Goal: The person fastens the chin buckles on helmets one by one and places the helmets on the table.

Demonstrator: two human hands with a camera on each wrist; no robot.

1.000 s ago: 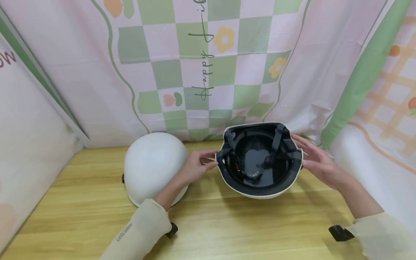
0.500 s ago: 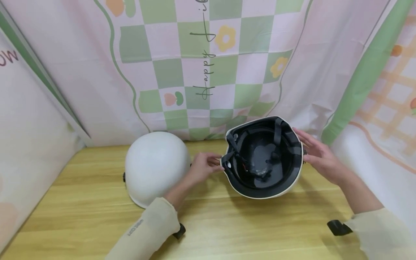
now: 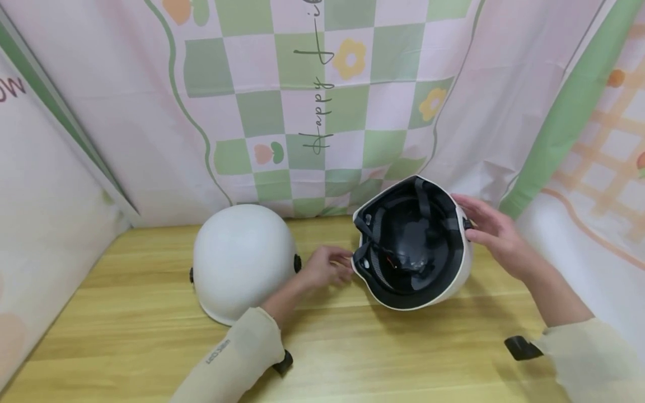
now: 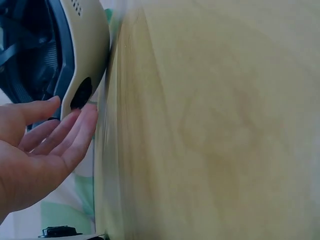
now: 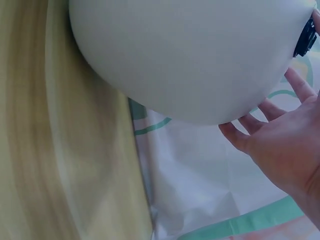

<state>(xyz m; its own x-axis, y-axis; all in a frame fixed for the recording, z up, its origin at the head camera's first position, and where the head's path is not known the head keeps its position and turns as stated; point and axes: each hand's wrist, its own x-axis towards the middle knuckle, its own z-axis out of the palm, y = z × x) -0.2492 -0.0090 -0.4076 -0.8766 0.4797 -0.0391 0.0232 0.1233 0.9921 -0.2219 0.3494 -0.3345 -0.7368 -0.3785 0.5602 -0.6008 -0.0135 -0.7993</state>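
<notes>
Wooden desk (image 3: 393, 358) beneath domed helmet (image 3: 242, 252). Right of domed helmet, upturned helmet (image 3: 413, 249), tilted. Well right of domed helmet, right grip (image 3: 499, 240) spread, fingertips against shell, no clasp; just right, left grip (image 3: 322, 267) loosely parted at rim, perhaps touching. Likely risk: roll or slip, from lopsided support.

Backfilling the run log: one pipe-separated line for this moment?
left hand: at left edge of upturned white helmet, contact unclear | right hand: touching its right side | second white helmet: dome up on wooden table

Wood-grain table (image 3: 363, 358), green-checked cloth (image 3: 347, 109) behind
</notes>
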